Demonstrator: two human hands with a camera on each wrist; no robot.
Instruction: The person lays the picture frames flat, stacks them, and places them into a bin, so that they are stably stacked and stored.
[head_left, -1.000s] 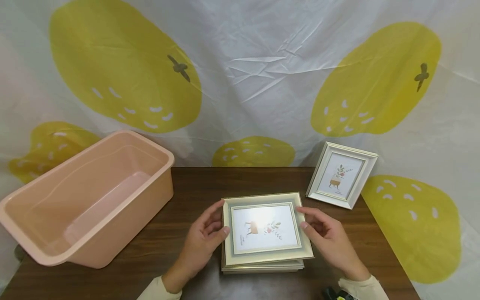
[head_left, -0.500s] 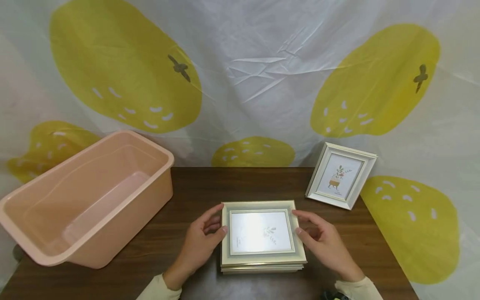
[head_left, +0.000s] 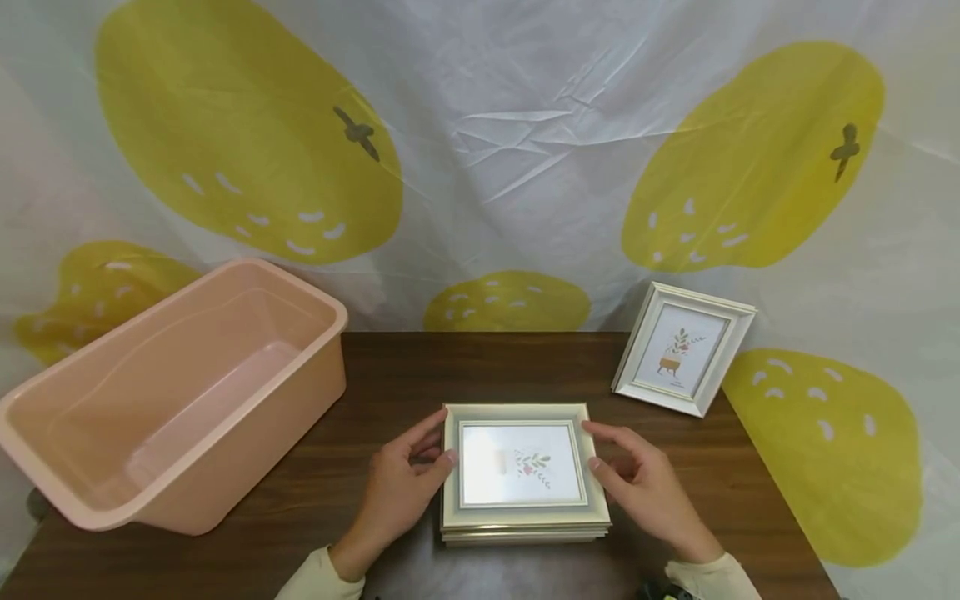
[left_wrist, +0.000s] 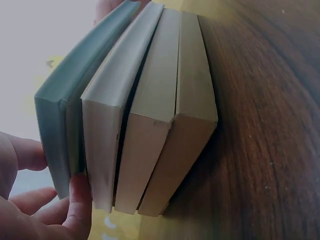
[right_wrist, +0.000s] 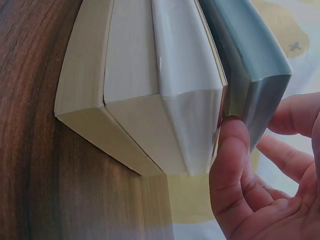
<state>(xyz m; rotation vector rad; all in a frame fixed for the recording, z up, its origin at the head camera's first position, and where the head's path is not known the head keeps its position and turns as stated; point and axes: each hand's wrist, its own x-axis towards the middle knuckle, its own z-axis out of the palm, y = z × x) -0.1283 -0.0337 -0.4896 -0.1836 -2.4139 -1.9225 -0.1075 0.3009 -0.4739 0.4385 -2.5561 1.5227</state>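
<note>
In the head view, a pale gold-and-grey picture frame (head_left: pixel 522 468) lies face up on top of a stack of picture frames (head_left: pixel 525 538). My left hand (head_left: pixel 403 483) holds its left edge and my right hand (head_left: pixel 647 492) its right edge. The wrist views show digits pinching the upper frame (left_wrist: pixel 77 82), with one digit tucked into the narrow gap above the white frame (right_wrist: pixel 192 65) below. A glare covers part of the printed plant picture. The far undersides of the stack are hidden.
At the left stands a large pink plastic tub (head_left: pixel 217 467). A white picture frame (head_left: pixel 641 367) leans upright at the table's back right. The brown wooden table (head_left: pixel 375 375) meets a lemon-patterned cloth (head_left: pixel 510 200) behind. A dark object (head_left: pixel 660 592) shows at the bottom edge.
The upper frame, earlier skewed and higher over the stack, has come down and left and now sits squared on it. My right hand has shifted left with it; my left hand stays nearly in place.
</note>
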